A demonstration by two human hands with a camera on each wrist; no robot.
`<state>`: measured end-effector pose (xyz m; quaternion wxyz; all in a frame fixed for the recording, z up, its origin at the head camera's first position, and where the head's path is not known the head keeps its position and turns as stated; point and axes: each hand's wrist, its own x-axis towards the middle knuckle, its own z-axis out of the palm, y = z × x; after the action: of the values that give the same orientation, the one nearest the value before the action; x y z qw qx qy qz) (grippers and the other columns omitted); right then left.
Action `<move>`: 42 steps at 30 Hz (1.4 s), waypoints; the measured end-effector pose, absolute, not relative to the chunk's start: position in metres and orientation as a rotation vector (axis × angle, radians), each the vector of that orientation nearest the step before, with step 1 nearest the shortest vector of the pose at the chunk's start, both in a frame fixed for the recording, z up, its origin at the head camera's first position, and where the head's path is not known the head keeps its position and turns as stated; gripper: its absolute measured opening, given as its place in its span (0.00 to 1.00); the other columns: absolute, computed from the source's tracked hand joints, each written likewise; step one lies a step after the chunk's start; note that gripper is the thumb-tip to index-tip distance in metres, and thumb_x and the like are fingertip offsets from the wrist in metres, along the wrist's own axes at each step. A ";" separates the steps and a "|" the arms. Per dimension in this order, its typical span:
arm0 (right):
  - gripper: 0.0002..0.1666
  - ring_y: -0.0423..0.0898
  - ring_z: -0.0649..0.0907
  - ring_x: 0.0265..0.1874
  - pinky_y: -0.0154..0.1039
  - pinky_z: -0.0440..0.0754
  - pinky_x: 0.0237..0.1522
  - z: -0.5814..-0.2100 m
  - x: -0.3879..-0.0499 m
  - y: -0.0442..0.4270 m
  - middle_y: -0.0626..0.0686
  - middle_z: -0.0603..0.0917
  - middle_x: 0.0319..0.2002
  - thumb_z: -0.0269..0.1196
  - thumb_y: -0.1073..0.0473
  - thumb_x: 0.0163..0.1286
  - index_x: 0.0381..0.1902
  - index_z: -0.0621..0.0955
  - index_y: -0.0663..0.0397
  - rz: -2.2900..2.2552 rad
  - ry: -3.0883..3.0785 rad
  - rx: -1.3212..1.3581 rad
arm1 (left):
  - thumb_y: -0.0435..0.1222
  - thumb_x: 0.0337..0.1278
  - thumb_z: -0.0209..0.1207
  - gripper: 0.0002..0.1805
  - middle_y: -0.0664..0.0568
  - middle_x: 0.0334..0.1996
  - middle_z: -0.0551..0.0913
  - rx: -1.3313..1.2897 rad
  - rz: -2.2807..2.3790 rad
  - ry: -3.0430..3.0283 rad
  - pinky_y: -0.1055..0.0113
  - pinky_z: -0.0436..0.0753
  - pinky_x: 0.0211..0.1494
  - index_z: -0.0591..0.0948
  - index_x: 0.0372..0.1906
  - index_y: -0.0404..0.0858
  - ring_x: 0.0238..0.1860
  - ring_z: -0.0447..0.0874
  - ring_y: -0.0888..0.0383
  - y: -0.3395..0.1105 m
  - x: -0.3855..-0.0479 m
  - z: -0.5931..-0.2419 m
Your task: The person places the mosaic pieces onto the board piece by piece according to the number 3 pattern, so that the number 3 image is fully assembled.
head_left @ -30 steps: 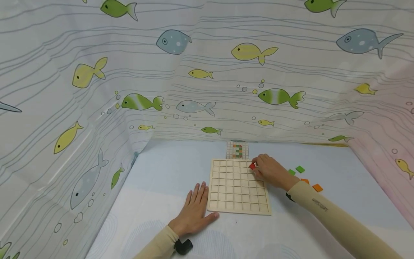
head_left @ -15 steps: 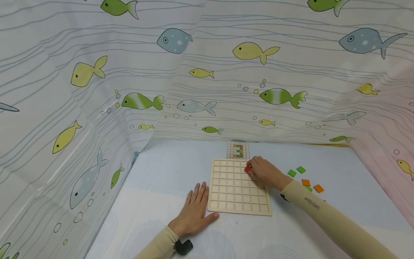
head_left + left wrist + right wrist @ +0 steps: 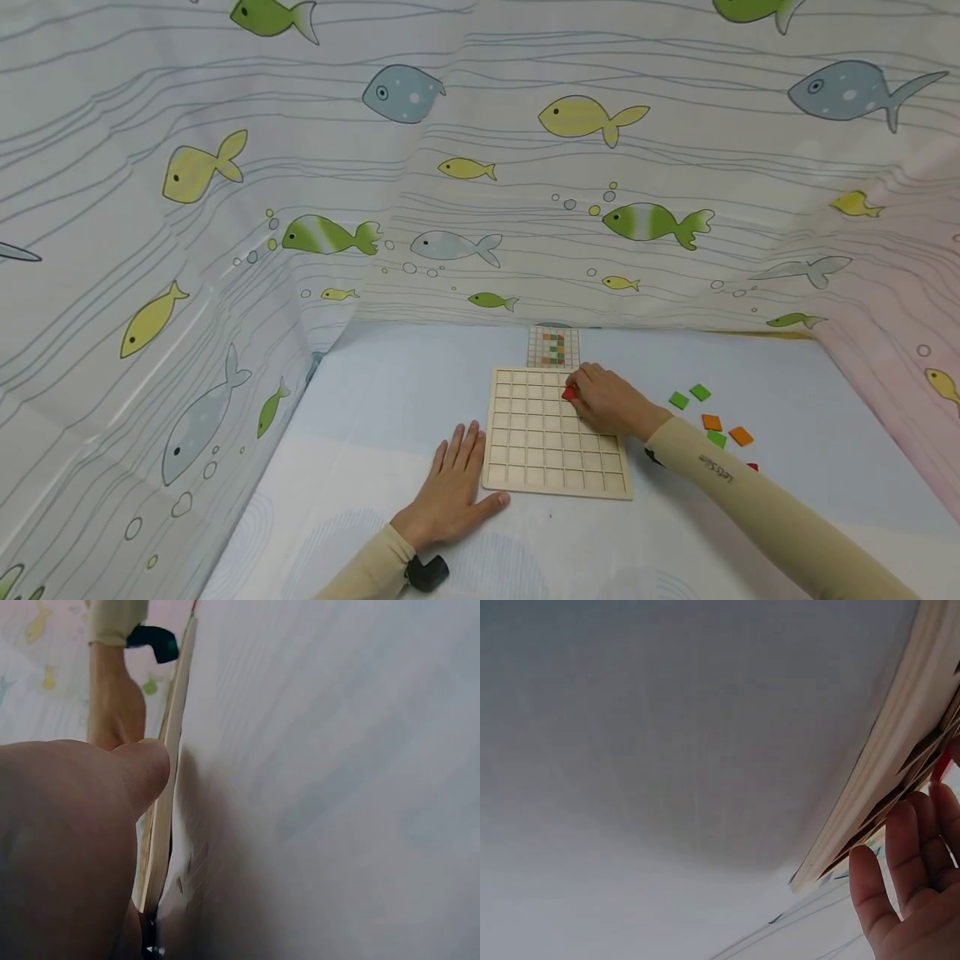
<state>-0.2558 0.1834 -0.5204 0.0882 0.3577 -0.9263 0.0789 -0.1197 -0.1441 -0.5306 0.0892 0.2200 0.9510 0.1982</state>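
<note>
A wooden grid board [image 3: 540, 458] lies flat in the middle of the table, its square cells bare where I can see them. Over its upper right part, my right hand [image 3: 609, 402] pinches a red square tile [image 3: 569, 392] between thumb and fingertips. The right wrist view shows a sliver of that red tile [image 3: 941, 766] at the fingertips, close to the board's cells. My left hand [image 3: 447, 487] rests flat on the table with fingers spread, touching the board's left edge. In the left wrist view its thumb [image 3: 146, 772] lies against the board's side [image 3: 161, 847].
Behind the board lies a small pattern card [image 3: 553, 347] with coloured squares on a grid. To the right are loose green tiles [image 3: 678, 401], orange tiles [image 3: 741, 436] and a red tile [image 3: 753, 467] partly hidden by the right sleeve. A fish-printed sheet [image 3: 495, 192] surrounds the table.
My right hand has moved a little left across the board with the red tile. More of the loose tiles on the right show now. The left hand has stayed in place.
</note>
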 end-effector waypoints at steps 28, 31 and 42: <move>0.16 0.42 0.74 0.34 0.36 0.75 0.36 -0.515 -0.258 0.181 0.50 0.79 0.43 0.62 0.61 0.79 0.61 0.84 0.49 0.368 -2.873 1.031 | 0.65 0.75 0.49 0.55 0.37 0.87 0.41 0.647 0.590 2.840 0.35 0.44 0.86 0.47 0.85 0.29 0.87 0.35 0.36 -0.145 -0.119 -0.531; 0.16 0.41 0.74 0.34 0.36 0.76 0.37 -0.515 -0.258 0.181 0.50 0.79 0.44 0.62 0.60 0.79 0.61 0.84 0.49 0.361 -2.874 1.030 | 0.65 0.75 0.48 0.55 0.38 0.87 0.41 0.647 0.575 2.841 0.35 0.44 0.86 0.47 0.85 0.30 0.87 0.34 0.36 -0.145 -0.119 -0.531; 0.17 0.41 0.74 0.35 0.37 0.76 0.37 -0.519 -0.258 0.184 0.49 0.79 0.43 0.65 0.59 0.78 0.61 0.84 0.48 0.361 -2.833 1.042 | 0.65 0.76 0.49 0.55 0.38 0.87 0.41 0.641 0.578 2.837 0.35 0.44 0.86 0.47 0.85 0.30 0.87 0.34 0.37 -0.144 -0.118 -0.529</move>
<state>-0.2583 0.1836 -0.5194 0.0510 0.3423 -0.9307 0.1185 -0.1184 -0.1441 -0.5292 0.0879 0.2154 0.9530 0.1940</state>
